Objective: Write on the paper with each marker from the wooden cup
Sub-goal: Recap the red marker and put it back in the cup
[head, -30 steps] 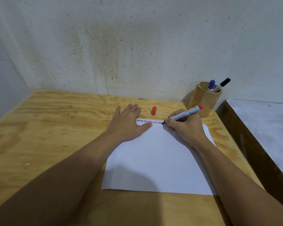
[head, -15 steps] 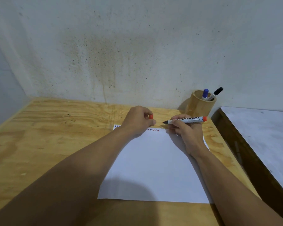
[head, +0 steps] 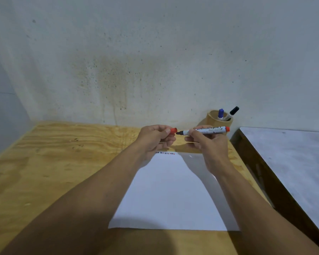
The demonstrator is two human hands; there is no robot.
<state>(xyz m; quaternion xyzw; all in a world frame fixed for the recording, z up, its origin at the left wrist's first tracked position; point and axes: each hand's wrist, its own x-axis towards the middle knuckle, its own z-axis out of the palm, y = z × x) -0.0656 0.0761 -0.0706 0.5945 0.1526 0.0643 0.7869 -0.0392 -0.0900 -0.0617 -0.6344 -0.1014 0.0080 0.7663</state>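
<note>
1. My left hand [head: 155,138] is curled closed, pinching the red cap [head: 173,130] at the fingertips.
2. My right hand [head: 206,144] grips the red marker [head: 205,130] level above the paper [head: 173,190] — its dark tip points at the cap's opening, just short of it.
3. The paper lies flat on the plywood table [head: 53,162], with short red and blue marks [head: 165,153] along its far edge.
4. The wooden cup [head: 219,120] stands at the wall beyond my right hand — a blue marker [head: 220,113] and a black marker [head: 232,112] inside.

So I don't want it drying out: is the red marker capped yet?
Not yet. The red cap in the left hand sits just off the bare tip of the marker held by the right hand.
</note>
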